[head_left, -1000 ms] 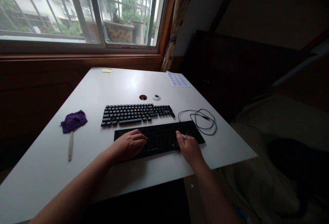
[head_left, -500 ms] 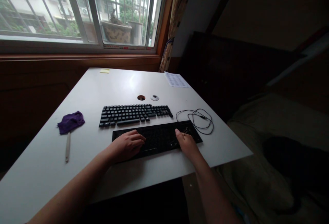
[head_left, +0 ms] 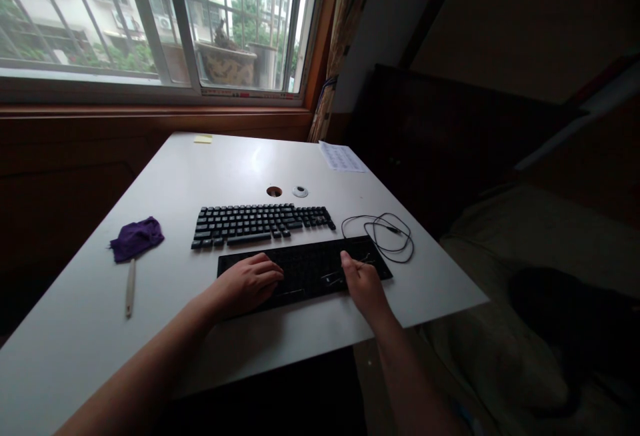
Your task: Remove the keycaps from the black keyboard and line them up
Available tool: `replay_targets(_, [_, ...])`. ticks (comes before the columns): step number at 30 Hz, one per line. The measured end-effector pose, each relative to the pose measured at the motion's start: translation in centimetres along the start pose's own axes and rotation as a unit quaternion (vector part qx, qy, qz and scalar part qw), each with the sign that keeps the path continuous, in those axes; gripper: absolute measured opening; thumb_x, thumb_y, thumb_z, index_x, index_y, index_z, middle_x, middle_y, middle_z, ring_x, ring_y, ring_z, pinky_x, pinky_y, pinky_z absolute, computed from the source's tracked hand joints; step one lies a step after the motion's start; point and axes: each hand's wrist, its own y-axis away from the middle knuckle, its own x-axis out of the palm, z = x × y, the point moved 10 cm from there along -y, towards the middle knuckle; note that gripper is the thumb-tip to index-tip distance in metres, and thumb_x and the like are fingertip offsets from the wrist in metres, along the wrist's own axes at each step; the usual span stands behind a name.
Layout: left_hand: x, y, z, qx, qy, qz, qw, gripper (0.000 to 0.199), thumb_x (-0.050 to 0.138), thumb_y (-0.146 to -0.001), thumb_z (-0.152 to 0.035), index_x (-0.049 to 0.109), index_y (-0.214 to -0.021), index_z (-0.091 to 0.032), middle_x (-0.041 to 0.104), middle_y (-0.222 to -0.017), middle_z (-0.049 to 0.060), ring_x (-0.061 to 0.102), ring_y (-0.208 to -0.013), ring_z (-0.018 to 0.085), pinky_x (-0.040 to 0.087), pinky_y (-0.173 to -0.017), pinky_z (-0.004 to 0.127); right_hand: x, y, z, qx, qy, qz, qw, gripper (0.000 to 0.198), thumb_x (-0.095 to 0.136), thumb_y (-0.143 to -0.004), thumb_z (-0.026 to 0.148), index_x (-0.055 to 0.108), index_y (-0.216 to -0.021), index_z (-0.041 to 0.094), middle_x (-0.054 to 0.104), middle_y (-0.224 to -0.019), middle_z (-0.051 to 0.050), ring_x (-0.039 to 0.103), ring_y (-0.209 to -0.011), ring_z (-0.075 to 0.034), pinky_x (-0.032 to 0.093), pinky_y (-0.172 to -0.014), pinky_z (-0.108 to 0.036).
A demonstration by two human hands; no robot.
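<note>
A black keyboard base lies on the white counter close to its near edge, directly under the person's hands. The left hand rests on the left part of the base with its fingers bent; whether they grip anything cannot be told. The right hand, thumb up, is over the right part and seems clenched around a thin metal piece, whose exact form is too dark and small to make out.

Just beyond the base, apart from it, the black keycaps are laid out in rows in keyboard order. Judging by that, the caps are off, sorted and waiting, and none appears to be fitted back. The base's visible middle shows no caps, as far as its dark surface allows. Work seems unfinished at the right end, where the metal piece is; whether any small part there is loose is unclear.

A black cable lies coiled beside the base's far right corner. Well to the left lies a purple cloth, with a pale handle pointing toward the near side.
</note>
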Motion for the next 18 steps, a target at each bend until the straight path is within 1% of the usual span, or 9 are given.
replay_targets(3, [-0.1,0.0,0.2,-0.013,0.006,-0.004,1.000,0.023,0.053,-0.095,-0.019,0.066,-0.114,-0.020,0.071,-0.108,0.008,0.063,-0.096,0.020,0.056,-0.086,0.035,1.5,0.2,1.2,-0.004,-0.068,0.018,0.997,0.057,0.039,-0.095,0.063,0.035,-0.055,0.023,0.038,-0.051,0.003,0.037,-0.050,-0.012,0.029,-0.051,-0.027])
replay_targets(5, [-0.4,0.0,0.3,-0.021,0.021,-0.020,0.999,0.024,0.056,-0.095,-0.023,0.065,-0.117,-0.020,0.071,-0.108,0.009,0.063,-0.097,0.021,0.056,-0.087,0.037,3.1,0.2,1.6,0.023,-0.139,0.038,0.989,0.058,0.040,-0.092,0.068,0.040,-0.057,0.022,0.040,-0.052,0.003,0.038,-0.049,-0.012,0.029,-0.047,-0.026])
replay_targets(7, [-0.9,0.0,0.5,-0.031,0.052,-0.047,0.997,0.027,0.060,-0.093,-0.026,0.065,-0.118,-0.020,0.071,-0.105,0.009,0.064,-0.097,0.021,0.056,-0.087,0.037,4.9,0.4,1.7,0.069,-0.214,0.060,0.973,0.059,0.042,-0.089,0.072,0.044,-0.059,0.022,0.042,-0.052,0.003,0.038,-0.046,-0.011,0.028,-0.043,-0.025])
replay_targets(10, [-1.7,0.2,1.2,-0.064,0.118,-0.096,0.986,0.029,0.066,-0.089,-0.029,0.064,-0.116,-0.019,0.070,-0.099,0.009,0.065,-0.087,0.018,0.057,-0.078,0.032,7.2,0.8,2.3,0.125,-0.301,0.084,0.942,0.058,0.046,-0.085,0.075,0.047,-0.063,0.021,0.044,-0.052,0.004,0.037,-0.042,-0.009,0.027,-0.039,-0.022])
replay_targets(12, [-2.2,0.3,1.7,-0.091,0.161,-0.119,0.976,0.028,0.067,-0.088,-0.028,0.064,-0.113,-0.018,0.068,-0.095,0.008,0.065,-0.079,0.015,0.056,-0.072,0.028,8.2,1.1,2.9,0.141,-0.338,0.091,0.926,0.058,0.048,-0.084,0.075,0.048,-0.065,0.021,0.044,-0.052,0.005,0.037,-0.041,-0.008,0.025,-0.038,-0.021])
replay_targets(13, [-2.3,0.3,1.8,-0.100,0.178,-0.121,0.971,0.027,0.067,-0.088,-0.027,0.064,-0.113,-0.018,0.068,-0.095,0.007,0.065,-0.078,0.015,0.056,-0.072,0.028,8.6,1.1,3.2,0.147,-0.351,0.093,0.920,0.058,0.049,-0.083,0.075,0.049,-0.065,0.021,0.045,-0.052,0.005,0.037,-0.041,-0.008,0.025,-0.038,-0.020])
replay_targets(18, [-2.8,0.3,2.3,-0.129,0.237,-0.132,0.954,0.020,0.065,-0.088,-0.022,0.066,-0.108,-0.017,0.069,-0.097,0.007,0.066,-0.086,0.017,0.055,-0.077,0.029,10.0,1.6,4.1,0.151,-0.401,0.096,0.898,0.056,0.051,-0.084,0.072,0.049,-0.065,0.019,0.046,-0.055,0.004,0.036,-0.043,-0.007,0.025,-0.039,-0.019])
